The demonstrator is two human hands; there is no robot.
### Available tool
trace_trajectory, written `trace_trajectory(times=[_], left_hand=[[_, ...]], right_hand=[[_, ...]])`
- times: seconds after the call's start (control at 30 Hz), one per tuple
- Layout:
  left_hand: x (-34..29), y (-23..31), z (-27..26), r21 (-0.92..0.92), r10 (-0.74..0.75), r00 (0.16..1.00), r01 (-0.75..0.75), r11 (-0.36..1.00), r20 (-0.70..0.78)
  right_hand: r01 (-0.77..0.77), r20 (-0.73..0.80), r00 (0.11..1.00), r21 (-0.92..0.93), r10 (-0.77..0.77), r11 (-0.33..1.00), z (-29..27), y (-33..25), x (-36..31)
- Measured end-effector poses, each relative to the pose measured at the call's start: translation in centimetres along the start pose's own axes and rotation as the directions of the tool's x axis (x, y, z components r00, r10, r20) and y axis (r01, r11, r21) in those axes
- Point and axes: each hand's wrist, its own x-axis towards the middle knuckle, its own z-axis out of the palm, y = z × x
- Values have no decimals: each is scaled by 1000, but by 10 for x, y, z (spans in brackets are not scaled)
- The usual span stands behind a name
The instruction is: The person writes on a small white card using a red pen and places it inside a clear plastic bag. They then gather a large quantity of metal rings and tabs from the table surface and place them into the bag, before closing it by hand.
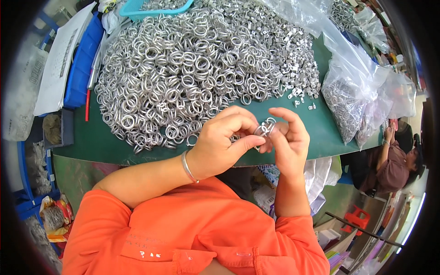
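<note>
Near the front edge of the green table, my left hand [219, 140] and my right hand [292, 143] meet fingertip to fingertip. Between them sit several silver metal rings [265, 130], overlapping one another; the fingers hide part of them. Left thumb and fingers pinch at the rings' near side. My right hand cups them from the other side, its thumb pressed in and its index finger raised and curved. Just beyond my hands spreads a large heap of similar metal rings [183, 68]. A pile of small metal clips [293, 59] lies to its right.
A turquoise basket [158, 13] stands at the back. See-through plastic bags [350, 87] of metal parts sit at the right. A blue bin [85, 64] with a paper sheet and a red pen [87, 105] are at the left. Another person [394, 162] sits far right.
</note>
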Motion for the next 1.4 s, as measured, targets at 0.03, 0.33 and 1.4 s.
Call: trace_trajectory(times=[0.03, 0.33, 1.4], left_hand=[[-3, 3, 1, -222, -137, 990, 128, 966, -24], [-8, 6, -11, 198, 200, 980, -196, 960, 0], [-15, -3, -15, -837, -418, 870, 419, 351, 260]], right_hand=[[68, 23, 997, 15, -68, 998, 3, 0, -3], [509, 153, 861, -301, -486, 806, -1, 13, 0], [524, 79, 837, -405, -542, 749, 8, 3, -4]])
